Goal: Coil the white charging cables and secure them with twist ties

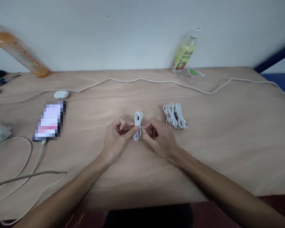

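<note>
Looped white cable bundle, hand-pinched

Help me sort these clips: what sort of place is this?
Probably a home or dorm desk: plywood table against a bare wall, with a drink bottle, plugged-in phone and bundled cables.

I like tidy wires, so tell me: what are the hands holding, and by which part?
A coiled white cable, pinched at its middle by the left hand and right hand.

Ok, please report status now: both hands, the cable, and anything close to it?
Pinching at mid-coil: left hand, right hand. Coiled white cable held between them, over the table. Spare cable bundles just right, not touching.
</note>
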The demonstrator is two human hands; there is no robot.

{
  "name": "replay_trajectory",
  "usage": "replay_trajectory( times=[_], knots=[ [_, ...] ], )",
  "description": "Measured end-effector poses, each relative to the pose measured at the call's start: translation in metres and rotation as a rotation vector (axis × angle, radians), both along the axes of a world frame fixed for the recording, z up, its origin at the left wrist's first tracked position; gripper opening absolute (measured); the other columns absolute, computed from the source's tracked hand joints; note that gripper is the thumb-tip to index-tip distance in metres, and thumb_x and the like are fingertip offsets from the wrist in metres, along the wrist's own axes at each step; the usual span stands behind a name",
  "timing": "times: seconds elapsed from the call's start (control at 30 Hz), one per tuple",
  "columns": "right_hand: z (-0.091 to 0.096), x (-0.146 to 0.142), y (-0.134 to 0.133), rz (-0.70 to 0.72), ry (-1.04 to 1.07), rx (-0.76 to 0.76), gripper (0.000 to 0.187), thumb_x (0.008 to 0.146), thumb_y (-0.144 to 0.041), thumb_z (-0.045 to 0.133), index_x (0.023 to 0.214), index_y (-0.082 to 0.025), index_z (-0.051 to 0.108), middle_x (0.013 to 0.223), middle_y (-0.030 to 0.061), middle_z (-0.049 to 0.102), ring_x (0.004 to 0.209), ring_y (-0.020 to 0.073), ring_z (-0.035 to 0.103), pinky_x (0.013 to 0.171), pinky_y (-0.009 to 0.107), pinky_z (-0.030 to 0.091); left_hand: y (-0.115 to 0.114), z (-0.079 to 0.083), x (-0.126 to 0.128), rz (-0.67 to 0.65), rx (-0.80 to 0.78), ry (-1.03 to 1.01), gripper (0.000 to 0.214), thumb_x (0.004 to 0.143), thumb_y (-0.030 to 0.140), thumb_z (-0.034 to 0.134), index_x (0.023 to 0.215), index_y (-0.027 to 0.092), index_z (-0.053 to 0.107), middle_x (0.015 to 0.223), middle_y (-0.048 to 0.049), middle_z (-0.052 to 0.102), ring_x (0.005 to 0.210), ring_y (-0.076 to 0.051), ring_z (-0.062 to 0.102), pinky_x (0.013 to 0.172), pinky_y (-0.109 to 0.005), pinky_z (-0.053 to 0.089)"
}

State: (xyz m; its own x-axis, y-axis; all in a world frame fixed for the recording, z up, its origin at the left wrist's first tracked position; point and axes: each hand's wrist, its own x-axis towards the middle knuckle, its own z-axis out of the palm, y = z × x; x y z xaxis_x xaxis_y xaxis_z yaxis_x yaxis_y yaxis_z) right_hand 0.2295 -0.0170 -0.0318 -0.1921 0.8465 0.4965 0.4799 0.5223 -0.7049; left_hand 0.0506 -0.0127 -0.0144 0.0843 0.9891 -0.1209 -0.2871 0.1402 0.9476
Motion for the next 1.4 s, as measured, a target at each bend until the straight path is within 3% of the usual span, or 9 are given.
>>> replay_trajectory(
  times=[0.23, 0.43, 0.57, 0.83, 1.03, 1.27, 1.4],
  knots=[
    [0.0, 0.003, 0.0, 0.022, -0.112, 0.03, 0.016, 0.103, -0.02, 0.06, 0.09, -0.025, 0.052, 0.063, -0.0076, 0.05, 0.05, 0.0125, 0.042, 0.054, 0.029, 0.034, 0.0, -0.001, 0.0, -0.019, 0.037, 0.055, 0.06, 0.075, 0.028, 0.096, 0.069, 0.025, 0.037, 0.079, 0.0001, 0.081, 0.077, -0.019, 0.081, 0.072, -0.027, 0.062],
    [0.004, 0.002, -0.001, 0.011, -0.136, -0.018, 0.014, 0.103, -0.019, 0.053, 0.093, -0.026, 0.048, 0.063, -0.007, 0.049, 0.051, 0.0143, 0.041, 0.057, 0.031, 0.032, 0.001, -0.004, -0.001, -0.034, 0.066, 0.096, 0.056, 0.078, 0.026, 0.093, 0.07, 0.025, 0.038, 0.083, -0.0014, 0.082, 0.08, -0.019, 0.083, 0.072, -0.027, 0.064],
    [0.008, 0.003, 0.001, 0.023, -0.101, -0.133, 0.013, 0.104, -0.023, 0.052, 0.092, -0.026, 0.048, 0.066, -0.0058, 0.049, 0.055, 0.0147, 0.042, 0.059, 0.031, 0.031, 0.002, -0.004, -0.001, -0.061, 0.063, 0.103, 0.056, 0.079, 0.027, 0.094, 0.071, 0.025, 0.038, 0.087, -0.0028, 0.083, 0.082, -0.021, 0.084, 0.074, -0.029, 0.064],
    [0.013, 0.012, 0.013, 0.147, 0.163, -0.396, 0.019, 0.102, -0.032, 0.058, 0.085, -0.024, 0.058, 0.068, -0.0053, 0.05, 0.064, 0.0151, 0.044, 0.063, 0.031, 0.033, 0.002, -0.002, -0.002, -0.069, 0.037, 0.024, 0.051, 0.08, 0.022, 0.093, 0.072, 0.024, 0.042, 0.081, 0.0005, 0.083, 0.076, -0.016, 0.081, 0.073, -0.025, 0.062],
    [0.016, 0.017, 0.02, 0.228, 0.293, -0.514, 0.024, 0.101, -0.038, 0.064, 0.082, -0.023, 0.064, 0.073, -0.0035, 0.056, 0.066, 0.0145, 0.046, 0.063, 0.031, 0.036, 0.004, -0.004, -0.003, -0.052, 0.024, 0.027, 0.054, 0.075, 0.033, 0.101, 0.075, 0.024, 0.048, 0.081, 0.0005, 0.082, 0.078, -0.02, 0.083, 0.076, -0.029, 0.063],
    [0.017, 0.018, 0.018, 0.211, 0.312, -0.542, 0.028, 0.103, -0.044, 0.067, 0.085, -0.023, 0.068, 0.073, -0.0029, 0.056, 0.065, 0.0141, 0.046, 0.058, 0.03, 0.035, 0.006, -0.006, -0.004, -0.063, -0.027, -0.069, 0.041, 0.074, 0.033, 0.102, 0.098, 0.021, 0.071, 0.092, -0.0042, 0.088, 0.088, -0.025, 0.086, 0.086, -0.036, 0.065],
    [0.017, 0.017, 0.017, 0.202, 0.327, -0.54, 0.029, 0.103, -0.047, 0.068, 0.086, -0.023, 0.068, 0.071, -0.0037, 0.055, 0.064, 0.0139, 0.046, 0.057, 0.03, 0.035, 0.007, -0.006, -0.005, -0.097, -0.042, -0.064, 0.048, 0.079, 0.035, 0.098, 0.12, 0.018, 0.08, 0.103, -0.0078, 0.089, 0.096, -0.026, 0.085, 0.096, -0.039, 0.064]
  ],
)
